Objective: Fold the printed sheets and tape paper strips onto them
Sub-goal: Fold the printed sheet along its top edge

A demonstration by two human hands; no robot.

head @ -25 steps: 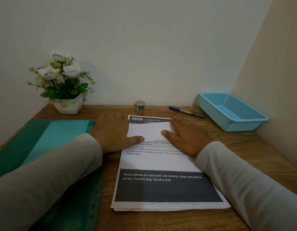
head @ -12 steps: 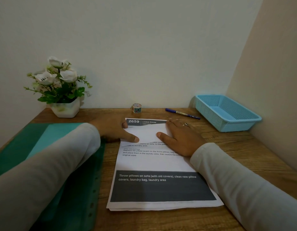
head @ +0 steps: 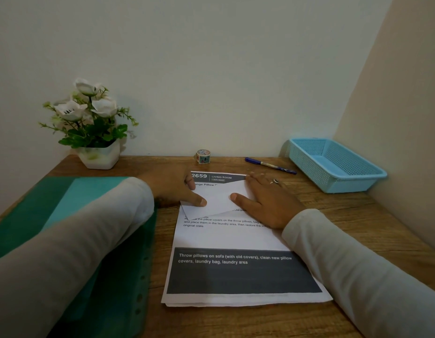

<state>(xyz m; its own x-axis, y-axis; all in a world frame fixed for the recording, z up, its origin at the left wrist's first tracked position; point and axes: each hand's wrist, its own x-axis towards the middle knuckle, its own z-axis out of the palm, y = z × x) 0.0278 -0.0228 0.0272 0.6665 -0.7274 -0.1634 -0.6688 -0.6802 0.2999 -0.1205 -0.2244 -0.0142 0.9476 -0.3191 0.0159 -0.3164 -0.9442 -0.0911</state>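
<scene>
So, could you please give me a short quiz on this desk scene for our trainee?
1. True or false: the tape lies in the basket.
2. What lies between tape and basket? A pen, B scissors, C stapler.
3. Fill in: the right hand presses a small white ____ onto the sheets.
Key: 1 false; 2 A; 3 paper.

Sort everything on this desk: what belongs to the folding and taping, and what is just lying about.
For the job: printed sheets, white paper piece under the left hand and right hand, tape roll.
Lying about: pen, blue basket, flower pot, green folder.
</scene>
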